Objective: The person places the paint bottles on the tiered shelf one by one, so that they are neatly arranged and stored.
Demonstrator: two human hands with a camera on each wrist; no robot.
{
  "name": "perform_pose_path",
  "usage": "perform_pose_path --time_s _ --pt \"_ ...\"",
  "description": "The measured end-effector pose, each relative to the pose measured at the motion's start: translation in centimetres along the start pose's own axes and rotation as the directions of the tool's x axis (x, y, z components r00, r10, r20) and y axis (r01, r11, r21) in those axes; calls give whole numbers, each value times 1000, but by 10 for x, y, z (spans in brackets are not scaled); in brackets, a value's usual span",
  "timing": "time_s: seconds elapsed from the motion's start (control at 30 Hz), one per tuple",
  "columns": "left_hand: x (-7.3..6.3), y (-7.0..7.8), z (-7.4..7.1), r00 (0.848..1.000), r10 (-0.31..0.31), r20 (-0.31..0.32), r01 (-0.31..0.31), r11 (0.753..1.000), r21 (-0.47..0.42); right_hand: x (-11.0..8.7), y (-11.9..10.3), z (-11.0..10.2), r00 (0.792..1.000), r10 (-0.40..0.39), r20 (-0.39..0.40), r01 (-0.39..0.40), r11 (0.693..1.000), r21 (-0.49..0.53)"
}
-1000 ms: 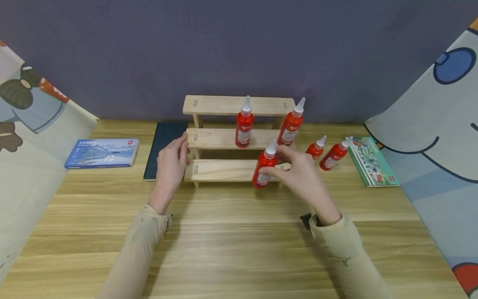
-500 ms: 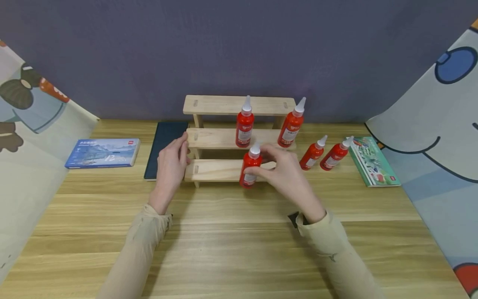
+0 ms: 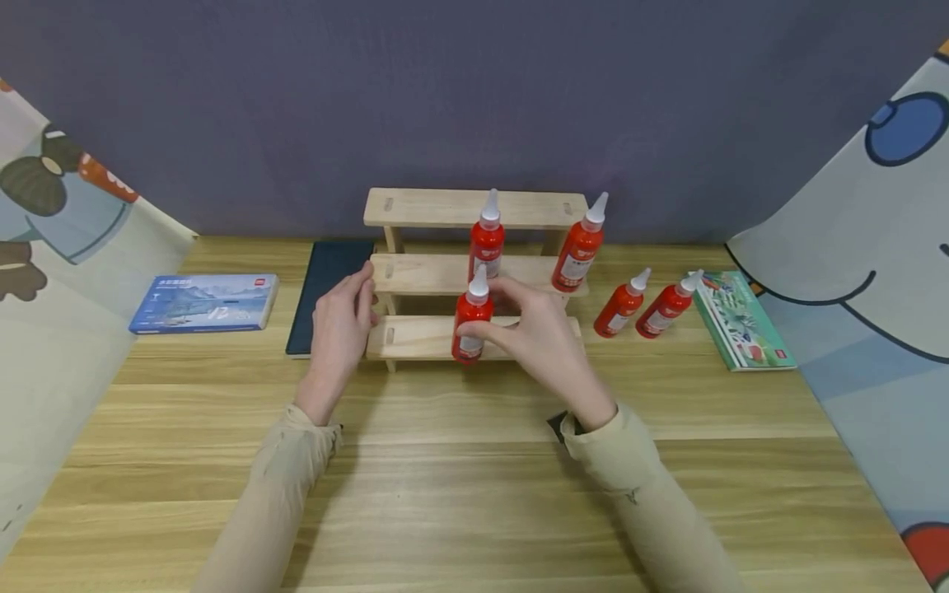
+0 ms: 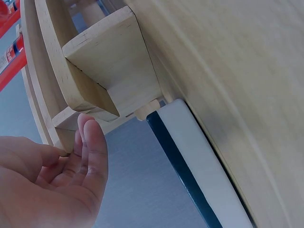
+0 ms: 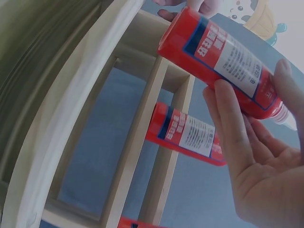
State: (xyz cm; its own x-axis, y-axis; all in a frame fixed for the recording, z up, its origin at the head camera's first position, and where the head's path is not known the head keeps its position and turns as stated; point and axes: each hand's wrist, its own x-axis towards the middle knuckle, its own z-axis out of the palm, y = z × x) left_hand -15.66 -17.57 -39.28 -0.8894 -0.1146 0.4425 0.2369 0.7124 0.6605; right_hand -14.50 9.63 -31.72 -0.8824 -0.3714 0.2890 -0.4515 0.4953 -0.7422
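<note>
My right hand [image 3: 544, 338] holds a red squeeze bottle [image 3: 472, 311] with a pointed whitish nozzle, pinched between thumb and fingers. That bottle is upright at the lowest board of a three-step wooden rack [image 3: 415, 339]; whether its base touches the board I cannot tell. In the right wrist view its label [image 5: 237, 64] is visible. My left hand [image 3: 341, 329] grips the rack's left end, thumb and fingers at the board ends in the left wrist view. Two matching bottles stand on the middle board, one near its centre [image 3: 486, 239] and one at its right end [image 3: 578, 255].
Right of the rack stand two more red bottles, a nearer one [image 3: 619, 310] and an outer one [image 3: 664, 311], beside a green book [image 3: 745, 321]. A dark notebook [image 3: 326, 263] lies by the rack's left side. Further left is a blue box [image 3: 203, 303]. A dark partition [image 3: 474, 99] rises behind.
My right hand has carried the held bottle leftward along the lowest board, from its right part toward its middle. My left hand has stayed on the rack's left end.
</note>
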Motion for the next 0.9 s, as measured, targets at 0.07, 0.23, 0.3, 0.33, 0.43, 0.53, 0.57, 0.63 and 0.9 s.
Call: perform_pose_path --time_s 0.07,0.23,0.3,0.33,0.43,0.53,0.57,0.63,0.9 --pt "0 0 0 1000 0 1 0 1000 -2 3 -2 3 1000 -13 -4 13 1000 9" --pt "0 0 0 1000 1 0 -1 1000 -4 10 -6 10 999 -27 -24 27 999 25" --pt "0 0 0 1000 0 -1 0 1000 -5 13 -6 13 999 -26 -29 27 999 31" --pt "0 0 0 1000 0 -2 0 1000 -5 14 -6 15 999 -24 -30 25 999 32" --pt "0 0 0 1000 1 -1 -1 1000 -4 18 -7 19 999 -24 -36 26 999 44" --pt "0 0 0 1000 5 -1 -5 1000 -1 21 -8 23 999 -30 -46 32 998 48" --pt "0 0 0 1000 6 -1 -6 1000 -1 23 -9 25 998 -32 -47 34 998 55" --pt "0 0 0 1000 8 -2 -8 1000 1 25 -11 27 998 -32 -49 35 997 68" --pt "1 0 0 1000 2 2 -2 1000 -4 35 -18 35 997 -41 -66 48 993 108"
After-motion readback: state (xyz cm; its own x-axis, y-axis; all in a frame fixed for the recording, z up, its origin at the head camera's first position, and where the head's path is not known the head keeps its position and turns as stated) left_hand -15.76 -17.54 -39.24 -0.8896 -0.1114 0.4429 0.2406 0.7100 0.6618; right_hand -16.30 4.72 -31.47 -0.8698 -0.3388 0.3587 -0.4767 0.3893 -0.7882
